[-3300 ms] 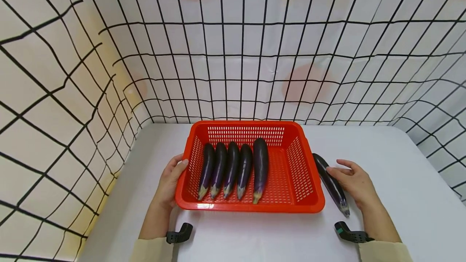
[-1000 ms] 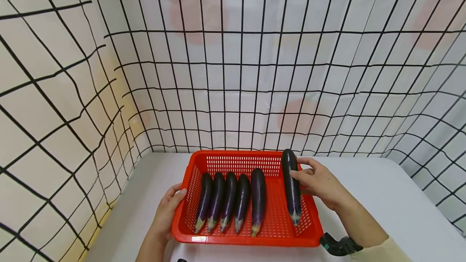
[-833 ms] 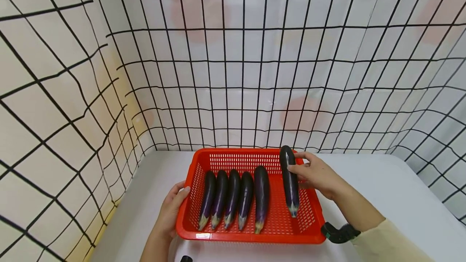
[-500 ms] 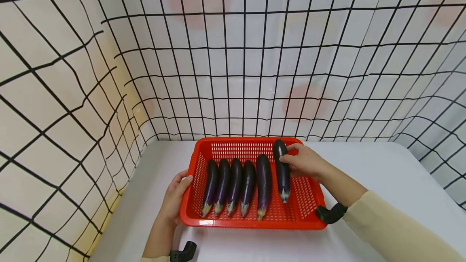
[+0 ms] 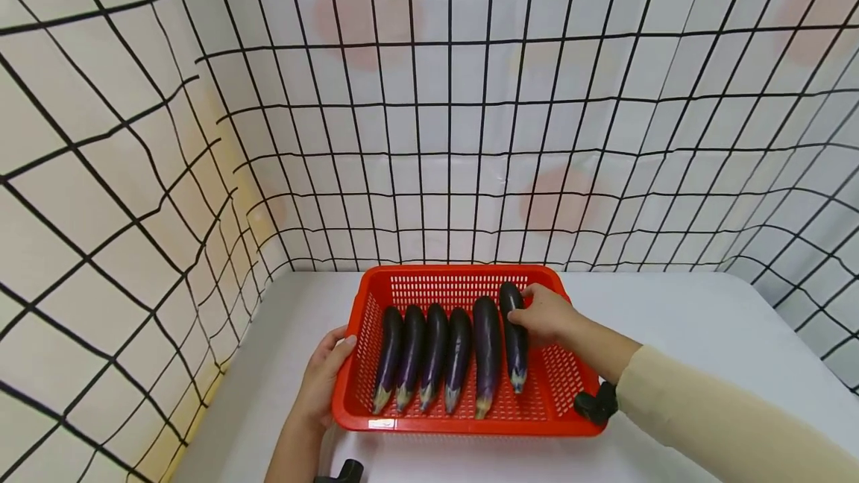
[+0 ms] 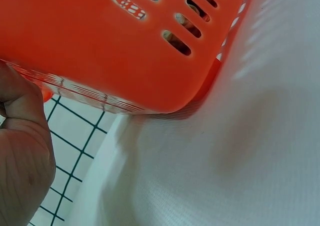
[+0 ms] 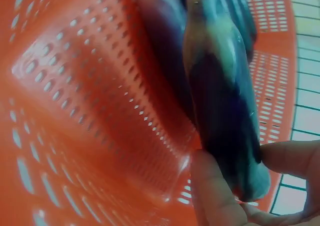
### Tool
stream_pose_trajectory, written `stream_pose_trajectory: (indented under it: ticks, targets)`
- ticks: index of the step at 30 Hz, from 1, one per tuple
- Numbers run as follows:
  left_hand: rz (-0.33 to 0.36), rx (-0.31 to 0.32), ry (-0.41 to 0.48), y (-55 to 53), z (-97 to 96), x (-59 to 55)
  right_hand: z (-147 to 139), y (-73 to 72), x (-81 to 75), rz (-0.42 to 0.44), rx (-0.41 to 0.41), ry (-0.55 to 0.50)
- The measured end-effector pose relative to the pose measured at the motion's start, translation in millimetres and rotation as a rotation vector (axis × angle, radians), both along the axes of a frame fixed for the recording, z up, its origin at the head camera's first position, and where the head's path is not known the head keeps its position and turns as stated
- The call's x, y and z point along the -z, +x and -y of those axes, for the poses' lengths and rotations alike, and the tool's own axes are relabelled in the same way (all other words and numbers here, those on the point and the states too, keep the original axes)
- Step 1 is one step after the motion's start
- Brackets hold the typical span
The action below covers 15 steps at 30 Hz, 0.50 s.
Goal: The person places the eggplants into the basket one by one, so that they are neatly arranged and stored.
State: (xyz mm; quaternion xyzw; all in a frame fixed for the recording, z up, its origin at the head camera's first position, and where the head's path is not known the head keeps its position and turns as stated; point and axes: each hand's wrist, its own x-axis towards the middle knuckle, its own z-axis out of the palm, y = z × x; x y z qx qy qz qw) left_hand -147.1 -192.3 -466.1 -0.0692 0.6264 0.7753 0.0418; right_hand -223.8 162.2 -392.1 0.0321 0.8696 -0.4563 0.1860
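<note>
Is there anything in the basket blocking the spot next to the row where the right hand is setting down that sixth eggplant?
Nothing visible blocks it. The right hand holds the eggplant just right of the five eggplants lined up in the orange basket, and the mesh floor on that side is bare. The left hand only holds the basket's left rim.

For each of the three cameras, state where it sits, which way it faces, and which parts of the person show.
Head: worn on the head, looks forward and down at the red basket; both hands and forearms show.
Left wrist: low by the left hand, faces the basket's outer wall.
Right wrist: inside the basket, faces the eggplant that the right hand pinches; fingertips show.
Shared: head and right wrist both show that eggplant.
</note>
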Motion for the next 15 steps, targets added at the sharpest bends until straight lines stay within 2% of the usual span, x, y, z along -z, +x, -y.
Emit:
stream_pose_trajectory:
  ticks: [3, 5, 8, 11, 15]
  targets:
    - [-0.016, -0.001, 0.012, 2.4, -1.8, 1.8, 2, -3.2, 3.0, -0.005, -0.01, 0.058]
    - [-0.024, -0.001, 0.007, -1.1, -2.7, 2.3, 2, -7.8, 6.4, -0.009, -0.013, 0.087]
    - [0.009, -0.014, 0.0, 0.4, -2.0, 3.6, 5, -11.2, 12.9, 0.015, -0.026, 0.104]
    - [0.036, -0.025, -0.008, 4.4, 0.1, 4.0, 8, -9.9, 16.9, 0.053, -0.035, 0.099]
    - [0.009, 0.0, 0.008, 1.4, -0.5, 2.0, 6, -7.3, 15.3, 0.047, -0.051, 0.137]
